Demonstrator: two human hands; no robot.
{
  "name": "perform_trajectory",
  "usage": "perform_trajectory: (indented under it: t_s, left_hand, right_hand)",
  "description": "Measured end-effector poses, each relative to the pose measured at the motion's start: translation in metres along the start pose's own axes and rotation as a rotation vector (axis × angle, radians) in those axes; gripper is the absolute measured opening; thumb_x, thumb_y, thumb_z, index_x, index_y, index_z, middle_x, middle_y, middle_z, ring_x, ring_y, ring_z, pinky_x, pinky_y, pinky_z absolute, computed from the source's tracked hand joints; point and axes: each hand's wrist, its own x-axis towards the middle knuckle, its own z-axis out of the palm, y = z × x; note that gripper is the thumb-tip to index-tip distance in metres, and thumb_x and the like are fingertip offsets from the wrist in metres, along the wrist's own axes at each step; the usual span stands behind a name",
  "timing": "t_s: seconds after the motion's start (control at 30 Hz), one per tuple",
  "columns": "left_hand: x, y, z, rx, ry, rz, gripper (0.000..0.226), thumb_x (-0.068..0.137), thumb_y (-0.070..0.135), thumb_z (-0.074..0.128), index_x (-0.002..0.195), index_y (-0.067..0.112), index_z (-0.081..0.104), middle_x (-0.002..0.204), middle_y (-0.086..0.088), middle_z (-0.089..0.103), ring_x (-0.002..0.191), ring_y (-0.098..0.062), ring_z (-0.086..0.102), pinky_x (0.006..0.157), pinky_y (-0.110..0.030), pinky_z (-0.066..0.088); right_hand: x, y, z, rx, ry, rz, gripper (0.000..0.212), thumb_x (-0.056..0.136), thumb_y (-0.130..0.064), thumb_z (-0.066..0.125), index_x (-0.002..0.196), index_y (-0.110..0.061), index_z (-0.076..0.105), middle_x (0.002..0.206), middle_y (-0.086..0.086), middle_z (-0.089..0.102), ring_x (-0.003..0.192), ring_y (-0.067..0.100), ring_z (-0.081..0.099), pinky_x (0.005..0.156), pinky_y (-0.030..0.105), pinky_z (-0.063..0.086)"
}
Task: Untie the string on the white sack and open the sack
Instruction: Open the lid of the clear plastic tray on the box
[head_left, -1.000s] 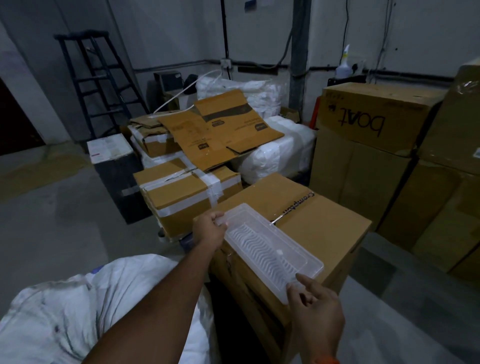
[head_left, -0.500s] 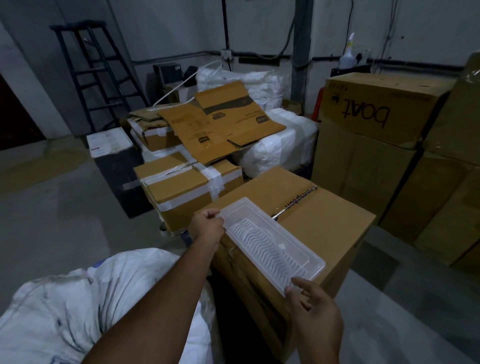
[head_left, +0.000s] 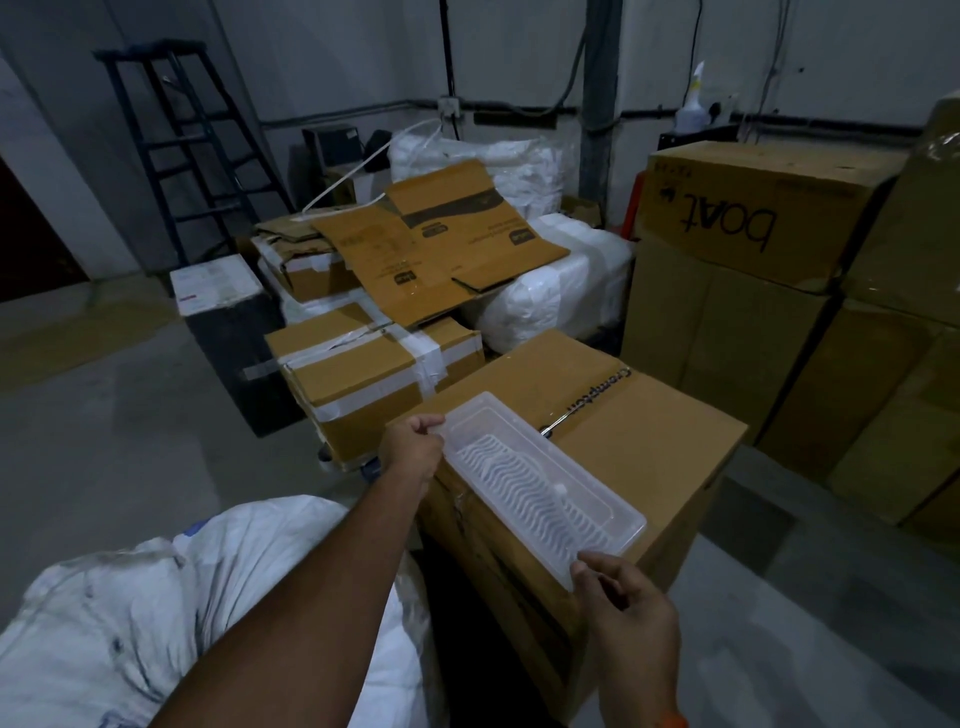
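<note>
Left hand (head_left: 413, 446): fingers closed, pinching the far end rim of the clear plastic tray (head_left: 540, 483).
Right hand (head_left: 626, 608): fingers loosely curled, tips at the tray's near corner; firm grip cannot be told.
Tray: lies on a cardboard box (head_left: 639, 431), long axis running between the hands.
White sack (head_left: 130, 613): below the left forearm, nearer than the left hand, untouched; string not visible.

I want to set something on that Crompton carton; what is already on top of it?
A clear plastic tray lies on the Crompton carton, left hand and right hand at its ends. The carton surface under it is partly obscured.
</note>
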Motion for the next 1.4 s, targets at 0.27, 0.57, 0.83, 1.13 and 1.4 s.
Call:
perform_trajectory:
  t_s: [0.27, 0.57, 0.83, 1.13, 1.4]
  left_hand:
    - [0.021, 0.03, 0.01, 0.394, -0.215, 0.257, 0.025, 0.102, 0.017, 0.058, 0.119, 0.029, 0.072, 0.133, -0.002, 0.066, 0.119, -0.026, 0.061, 0.092, -0.036, 0.053]
    - [0.04, 0.021, 0.024, 0.348, -0.245, 0.272, 0.025, 0.102, 0.01, 0.058, 0.113, 0.022, 0.077, 0.139, -0.005, 0.066, 0.132, -0.026, 0.056, 0.104, -0.04, 0.051]
    - [0.026, 0.006, 0.014, 0.045, -0.102, 0.145, 0.018, 0.096, 0.015, 0.068, 0.096, 0.033, 0.072, 0.123, -0.007, 0.073, 0.113, -0.025, 0.065, 0.096, -0.039, 0.055]
    - [-0.058, -0.044, 0.032, -0.332, -0.095, -0.05, 0.023, 0.089, 0.018, 0.077, 0.106, 0.034, 0.072, 0.122, -0.005, 0.07, 0.111, -0.032, 0.068, 0.079, -0.041, 0.058]
    - [-0.071, -0.037, 0.035, -0.251, -0.043, -0.005, 0.025, 0.088, 0.014, 0.078, 0.106, 0.031, 0.072, 0.121, 0.0, 0.07, 0.105, -0.022, 0.069, 0.076, -0.037, 0.062]
  right_hand:
    - [0.04, -0.016, -0.005, 0.115, 0.115, -0.003, 0.017, 0.091, -0.018, 0.071, 0.107, -0.014, 0.076, 0.1, 0.0, 0.073, 0.09, 0.009, 0.066, 0.087, 0.035, 0.055]
    - [0.061, -0.003, -0.004, 0.032, 0.177, 0.021, 0.013, 0.088, -0.017, 0.074, 0.093, -0.029, 0.076, 0.092, -0.01, 0.073, 0.09, 0.01, 0.067, 0.092, 0.047, 0.058]
    - [0.048, -0.01, -0.003, 0.129, 0.064, 0.014, 0.018, 0.087, -0.016, 0.075, 0.105, -0.017, 0.076, 0.108, 0.001, 0.071, 0.093, 0.008, 0.065, 0.091, 0.04, 0.057]
    - [0.019, 0.007, 0.001, 0.093, -0.094, -0.002, 0.018, 0.086, -0.01, 0.076, 0.096, -0.025, 0.076, 0.104, -0.008, 0.067, 0.093, 0.008, 0.064, 0.098, 0.047, 0.055]
    - [0.023, 0.003, -0.003, -0.153, 0.047, -0.099, 0.018, 0.078, -0.021, 0.082, 0.082, -0.036, 0.073, 0.107, 0.003, 0.066, 0.088, 0.015, 0.066, 0.085, 0.04, 0.059]
